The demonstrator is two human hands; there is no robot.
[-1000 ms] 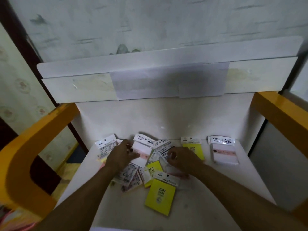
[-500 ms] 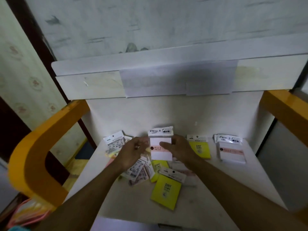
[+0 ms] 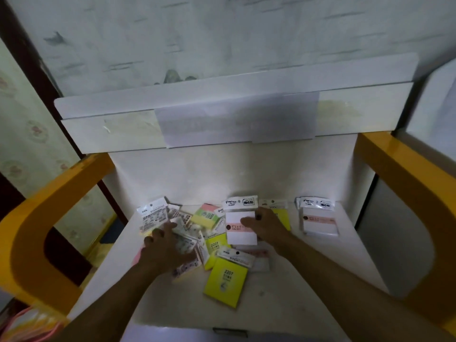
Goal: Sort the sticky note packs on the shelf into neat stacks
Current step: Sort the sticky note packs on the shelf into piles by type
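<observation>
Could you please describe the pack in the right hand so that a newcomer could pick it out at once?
Start at the white shelf between the yellow side rails. Above the jumbled pile at its middle, the right hand holds up a white pack. Unlike the yellow packs around it, it is white with one pink band across it, matching the white stack on the far right.

The left hand (image 3: 164, 253) is smeared with motion blur and covers the packs beneath it — their print cannot be read. The right hand (image 3: 267, 227) hides most of a yellow pack (image 3: 281, 215). Both forearms run off the lower frame edge.
</observation>
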